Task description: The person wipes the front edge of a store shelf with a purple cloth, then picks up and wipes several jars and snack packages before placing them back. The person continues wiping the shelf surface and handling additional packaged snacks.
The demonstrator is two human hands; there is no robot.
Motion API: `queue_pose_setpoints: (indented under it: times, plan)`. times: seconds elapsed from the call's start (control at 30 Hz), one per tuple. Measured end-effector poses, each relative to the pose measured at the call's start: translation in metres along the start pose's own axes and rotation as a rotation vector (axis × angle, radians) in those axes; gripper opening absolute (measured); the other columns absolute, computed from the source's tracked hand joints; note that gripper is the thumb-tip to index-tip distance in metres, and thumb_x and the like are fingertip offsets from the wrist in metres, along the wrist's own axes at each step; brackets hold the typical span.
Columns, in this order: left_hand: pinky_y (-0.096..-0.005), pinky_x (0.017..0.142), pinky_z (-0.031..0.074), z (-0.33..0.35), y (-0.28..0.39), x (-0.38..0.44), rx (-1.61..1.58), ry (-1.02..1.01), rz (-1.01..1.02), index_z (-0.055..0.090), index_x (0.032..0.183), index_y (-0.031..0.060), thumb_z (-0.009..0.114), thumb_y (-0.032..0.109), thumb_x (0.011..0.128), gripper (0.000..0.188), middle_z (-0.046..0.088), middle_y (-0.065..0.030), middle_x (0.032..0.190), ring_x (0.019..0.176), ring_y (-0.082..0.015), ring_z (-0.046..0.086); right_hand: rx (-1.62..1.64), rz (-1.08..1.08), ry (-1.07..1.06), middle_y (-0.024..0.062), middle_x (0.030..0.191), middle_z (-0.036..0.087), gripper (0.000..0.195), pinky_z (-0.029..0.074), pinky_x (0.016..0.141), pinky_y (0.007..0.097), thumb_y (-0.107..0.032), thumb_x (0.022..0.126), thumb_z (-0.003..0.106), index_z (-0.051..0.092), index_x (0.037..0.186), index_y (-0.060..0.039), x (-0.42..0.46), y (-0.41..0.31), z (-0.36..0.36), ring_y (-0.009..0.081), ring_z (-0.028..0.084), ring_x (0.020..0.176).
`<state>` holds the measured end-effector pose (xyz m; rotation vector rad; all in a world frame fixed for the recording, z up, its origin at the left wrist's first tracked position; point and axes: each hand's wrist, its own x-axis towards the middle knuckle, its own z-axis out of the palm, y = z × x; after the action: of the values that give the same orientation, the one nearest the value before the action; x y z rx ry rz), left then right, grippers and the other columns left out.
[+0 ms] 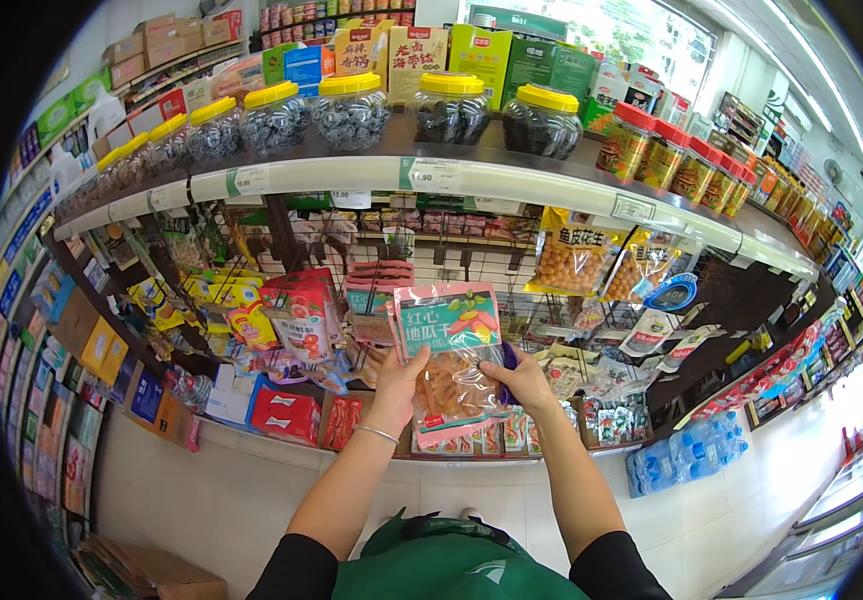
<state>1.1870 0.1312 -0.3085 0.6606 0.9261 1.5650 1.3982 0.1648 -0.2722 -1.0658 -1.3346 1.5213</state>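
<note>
In front of my chest I hold a clear-windowed bag of dried sweet potato strips [455, 382] with a pink edge and a teal printed panel. My left hand [400, 379] grips its left side, thumb on the front. On the right side, my right hand [525, 381] holds it the same way. A dark purple thing [508, 367] shows between the right hand and the bag; what it is stays unclear. Behind the bag's upper left, similar pink bags [379, 281] hang on the wire rack. Red-and-white snack pouches [300, 322] hang farther left.
Yellow-lidded jars [351, 105] and red-lidded jars [626, 142] line the shelf top. Bags of coated peanuts [574, 251] hang at the right. A red box [285, 416] sits on the low shelf. Bottled-water packs [690, 454] and cardboard [150, 570] lie on the floor.
</note>
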Motion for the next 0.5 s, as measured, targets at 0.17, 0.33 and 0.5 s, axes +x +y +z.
queue_pose_setpoints:
  times: [0.17,0.33,0.5]
  plan:
    - [-0.0336,0.092,0.046,0.0,-0.016,0.002,0.016,-0.014,-0.008,0.054,0.119,0.006,0.061,0.02,0.094,0.03,0.06,-0.0037,0.117,0.107,-0.0163,0.056,-0.039,-0.003,0.023,0.0017,0.08,0.065,0.04,0.045,0.057,0.0223,-0.014,0.078,0.078,0.06,0.11,0.0024,0.001,-0.014,-0.019,0.0077,0.058,0.065]
    - [-0.0355,0.092,0.046,-0.008,-0.026,0.013,-0.149,-0.032,-0.103,0.054,0.12,0.0048,0.054,0.023,0.097,0.029,0.06,-0.0049,0.118,0.107,-0.0174,0.055,-0.148,-0.093,0.094,0.0021,0.084,0.066,0.039,0.047,0.061,0.0238,-0.013,0.077,0.077,0.062,0.109,0.0019,-0.007,-0.046,-0.029,0.0088,0.059,0.067]
    - [-0.0337,0.091,0.046,-0.008,-0.013,0.012,-0.24,0.061,-0.195,0.052,0.125,0.0055,0.047,0.027,0.101,0.033,0.059,-0.0054,0.118,0.105,-0.0174,0.056,-0.642,-0.316,0.31,0.0094,0.079,0.064,0.032,0.048,0.06,0.0336,-0.02,0.076,0.074,0.063,0.1,-0.0018,-0.017,-0.073,-0.037,0.02,0.06,0.063]
